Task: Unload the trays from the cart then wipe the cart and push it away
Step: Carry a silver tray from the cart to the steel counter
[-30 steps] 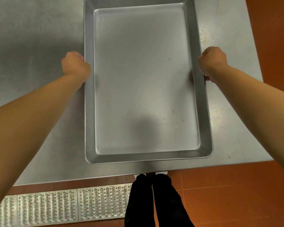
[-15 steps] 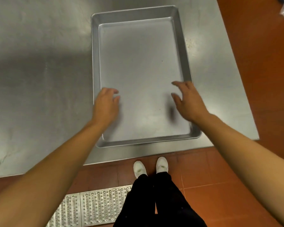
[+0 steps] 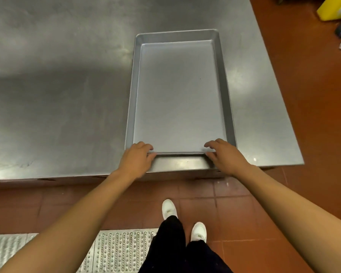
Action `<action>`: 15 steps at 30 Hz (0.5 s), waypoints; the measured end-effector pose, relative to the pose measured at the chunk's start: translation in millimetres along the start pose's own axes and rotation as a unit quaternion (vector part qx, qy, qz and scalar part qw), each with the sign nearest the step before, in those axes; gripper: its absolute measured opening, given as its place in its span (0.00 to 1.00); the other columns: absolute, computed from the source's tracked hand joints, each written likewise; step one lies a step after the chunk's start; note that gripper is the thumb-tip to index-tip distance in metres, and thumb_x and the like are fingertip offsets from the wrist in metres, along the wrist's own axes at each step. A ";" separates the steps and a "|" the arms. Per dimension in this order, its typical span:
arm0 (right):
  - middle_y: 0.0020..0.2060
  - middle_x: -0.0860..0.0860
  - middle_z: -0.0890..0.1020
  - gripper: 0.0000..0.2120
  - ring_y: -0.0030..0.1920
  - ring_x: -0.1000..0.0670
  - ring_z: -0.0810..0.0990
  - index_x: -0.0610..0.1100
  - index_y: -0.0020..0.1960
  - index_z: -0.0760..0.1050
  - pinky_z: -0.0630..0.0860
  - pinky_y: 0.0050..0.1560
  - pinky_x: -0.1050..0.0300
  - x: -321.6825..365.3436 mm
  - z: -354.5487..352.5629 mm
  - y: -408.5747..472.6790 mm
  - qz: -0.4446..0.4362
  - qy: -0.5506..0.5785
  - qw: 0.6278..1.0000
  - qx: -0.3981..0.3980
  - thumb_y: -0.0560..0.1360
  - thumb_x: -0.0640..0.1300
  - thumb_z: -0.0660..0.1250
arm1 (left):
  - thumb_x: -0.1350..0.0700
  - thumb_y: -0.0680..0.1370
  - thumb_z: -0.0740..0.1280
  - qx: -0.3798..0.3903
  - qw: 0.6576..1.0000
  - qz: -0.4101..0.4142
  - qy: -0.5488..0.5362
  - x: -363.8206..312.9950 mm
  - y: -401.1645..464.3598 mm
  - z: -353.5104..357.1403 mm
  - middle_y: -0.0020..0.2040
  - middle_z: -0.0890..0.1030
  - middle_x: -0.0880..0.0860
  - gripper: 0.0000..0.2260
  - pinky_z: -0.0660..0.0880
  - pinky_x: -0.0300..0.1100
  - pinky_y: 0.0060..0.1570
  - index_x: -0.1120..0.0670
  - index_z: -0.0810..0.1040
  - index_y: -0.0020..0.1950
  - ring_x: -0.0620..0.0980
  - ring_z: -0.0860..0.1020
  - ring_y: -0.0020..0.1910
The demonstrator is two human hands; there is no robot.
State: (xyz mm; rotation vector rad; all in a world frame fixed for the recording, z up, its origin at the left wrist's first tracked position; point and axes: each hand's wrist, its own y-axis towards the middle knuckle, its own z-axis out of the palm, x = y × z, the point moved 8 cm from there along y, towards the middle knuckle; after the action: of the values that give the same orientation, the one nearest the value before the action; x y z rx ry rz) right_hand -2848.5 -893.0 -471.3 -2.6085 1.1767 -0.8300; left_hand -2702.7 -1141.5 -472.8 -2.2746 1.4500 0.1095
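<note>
I see the metal tray (image 3: 180, 95) lying flat on the steel table (image 3: 57, 85), toward the table's right side, its long sides running away from me and its near short edge close to the table's near edge. Both hands sit at that near end. My left hand (image 3: 136, 160) is at the near left corner, fingers (image 3: 146, 146) curled over the rim with the tips inside the tray and the thumb lying along the near wall outside. My right hand (image 3: 225, 155) is at the near right corner, fingers loosely bent and slightly spread over the rim, thumb down on the outer wall. Whether either hand truly clamps the rim, I cannot tell. The tray holds nothing. Below the table edge I see red floor tiles (image 3: 313, 115), white shoes (image 3: 168, 208), and a metal grate (image 3: 116, 251) at near left.
</note>
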 end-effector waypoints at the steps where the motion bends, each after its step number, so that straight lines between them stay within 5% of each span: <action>1: 0.60 0.47 0.80 0.15 0.59 0.42 0.79 0.49 0.68 0.76 0.77 0.57 0.46 -2.9 3.3 -3.1 -0.003 -0.014 1.000 0.004 0.83 0.49 0.62 | 0.47 0.83 0.64 0.014 1.000 0.003 0.018 3.0 -4.3 4.5 0.59 0.81 0.56 0.15 0.74 0.53 0.60 0.52 0.80 0.64 0.59 0.78 0.58; 15: 0.51 0.46 0.84 0.11 0.52 0.43 0.81 0.47 0.58 0.83 0.76 0.55 0.47 -30.3 7.7 -5.6 -0.043 0.034 0.997 -0.062 0.83 0.48 0.64 | 0.55 0.81 0.70 -0.064 0.997 -0.014 -0.043 18.3 -2.2 14.1 0.48 0.83 0.59 0.08 0.76 0.50 0.52 0.55 0.87 0.54 0.60 0.79 0.51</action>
State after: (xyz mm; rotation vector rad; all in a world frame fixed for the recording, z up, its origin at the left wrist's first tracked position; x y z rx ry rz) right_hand -2856.9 -867.6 -488.4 -2.7690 1.1779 -0.8971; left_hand -2690.3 -1150.5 -490.2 -2.3587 1.4039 0.2967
